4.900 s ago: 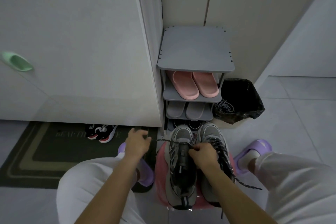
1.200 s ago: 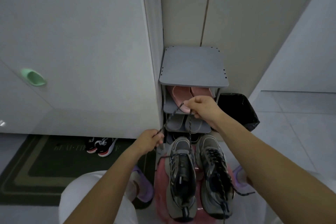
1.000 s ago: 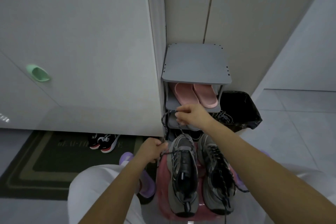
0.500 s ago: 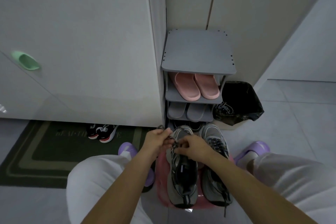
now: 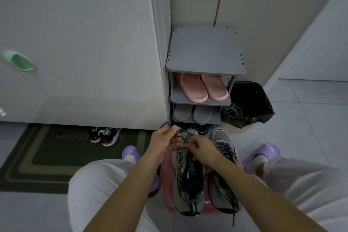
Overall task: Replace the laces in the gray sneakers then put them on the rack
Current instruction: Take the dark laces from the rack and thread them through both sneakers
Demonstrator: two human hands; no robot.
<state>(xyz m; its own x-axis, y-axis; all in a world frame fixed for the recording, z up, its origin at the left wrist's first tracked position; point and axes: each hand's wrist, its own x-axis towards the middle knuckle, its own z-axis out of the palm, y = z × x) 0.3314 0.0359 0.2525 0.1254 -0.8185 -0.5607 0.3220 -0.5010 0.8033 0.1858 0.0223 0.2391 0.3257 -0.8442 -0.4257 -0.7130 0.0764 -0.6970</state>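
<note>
Two gray sneakers stand side by side on a pink stool point(image 5: 166, 184) between my knees. The left sneaker point(image 5: 190, 179) has a dark speckled lace point(image 5: 166, 124) only near its toe end; the right sneaker point(image 5: 223, 171) is laced along its length. My left hand point(image 5: 163, 140) pinches one end of the lace, which loops up beside it. My right hand point(image 5: 202, 148) pinches the lace at the left sneaker's front eyelets. The gray shoe rack point(image 5: 206, 51) stands just beyond, its top shelf bare.
Pink slippers point(image 5: 204, 86) and gray slippers point(image 5: 194, 114) fill the rack's lower shelves. A black-lined bin point(image 5: 248, 103) with pale laces on its rim sits right of the rack. Small black-red shoes point(image 5: 104, 134) lie on a dark doormat point(image 5: 47, 156). White cabinet at left.
My right hand came down from in front of the rack to the left sneaker's toe. My left hand moved in to meet it, and the lace went slack.
</note>
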